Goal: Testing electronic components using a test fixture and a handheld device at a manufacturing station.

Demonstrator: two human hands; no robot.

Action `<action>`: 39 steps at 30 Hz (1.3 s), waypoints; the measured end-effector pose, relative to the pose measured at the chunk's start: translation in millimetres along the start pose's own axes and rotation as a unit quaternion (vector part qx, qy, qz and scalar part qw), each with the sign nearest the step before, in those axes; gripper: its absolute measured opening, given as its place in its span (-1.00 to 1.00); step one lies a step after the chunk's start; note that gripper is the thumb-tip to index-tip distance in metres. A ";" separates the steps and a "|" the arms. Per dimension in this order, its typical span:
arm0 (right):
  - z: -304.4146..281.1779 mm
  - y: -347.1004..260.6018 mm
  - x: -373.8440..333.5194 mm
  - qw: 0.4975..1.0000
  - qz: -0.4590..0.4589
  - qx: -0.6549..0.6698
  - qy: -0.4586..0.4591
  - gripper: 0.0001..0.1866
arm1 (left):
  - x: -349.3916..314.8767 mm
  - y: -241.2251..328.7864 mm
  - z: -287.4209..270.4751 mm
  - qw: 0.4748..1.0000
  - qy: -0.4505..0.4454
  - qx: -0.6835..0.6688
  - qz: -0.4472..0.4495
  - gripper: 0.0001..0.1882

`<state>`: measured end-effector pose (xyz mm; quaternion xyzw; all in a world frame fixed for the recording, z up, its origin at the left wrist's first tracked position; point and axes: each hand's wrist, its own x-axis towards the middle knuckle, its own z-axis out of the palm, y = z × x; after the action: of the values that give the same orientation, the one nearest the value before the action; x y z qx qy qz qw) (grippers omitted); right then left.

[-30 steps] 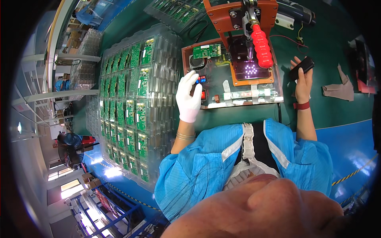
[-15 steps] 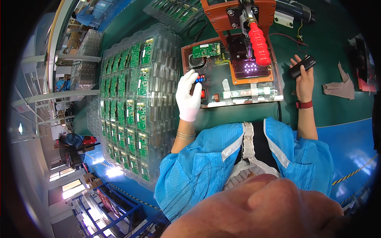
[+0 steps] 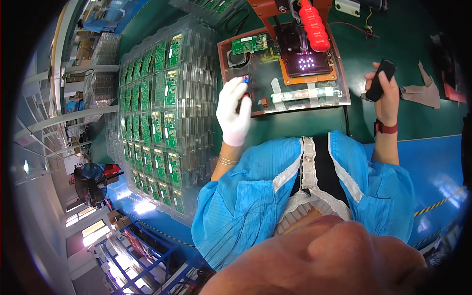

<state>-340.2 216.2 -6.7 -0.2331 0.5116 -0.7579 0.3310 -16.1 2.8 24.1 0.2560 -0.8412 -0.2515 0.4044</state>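
My left hand (image 3: 233,112), in a white glove, is over the front left corner of a test fixture (image 3: 264,109). Its thumb stands apart from the fingers, and nothing shows in it. By the fingertips is a small lit digital display (image 3: 246,78); whether they touch the panel I cannot tell. My right hand (image 3: 387,101), bare, is closed round a black oblong handheld device (image 3: 382,81), raised upright to the fixture's right. A green circuit board (image 3: 250,44) lies at the fixture's back left, beside a round speaker (image 3: 238,59).
The fixture's press has a red ribbed handle (image 3: 314,27) above a dark plate (image 3: 301,61) with lit white dots. Tall stacked clear trays of green boards (image 3: 169,108) rise on the left. A beige cloth (image 3: 423,92) lies at the right; a cable (image 3: 346,118) hangs at the front edge.
My right hand has tilted the black device upright and closed its spread fingers round it. The left hand stays near the display, its fingers slightly more bent. The whole view has shifted a little.
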 end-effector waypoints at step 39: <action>91.7 -6.2 -49.6 0.735 -0.332 -0.559 -0.194 -0.55 | 9.9 16.3 34.9 0.966 -0.138 0.064 0.208 -0.66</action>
<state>-245.0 197.6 32.0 -0.6727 0.6581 -0.3359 -0.0394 -53.4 16.2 20.8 0.0634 -0.9380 -0.1407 0.3105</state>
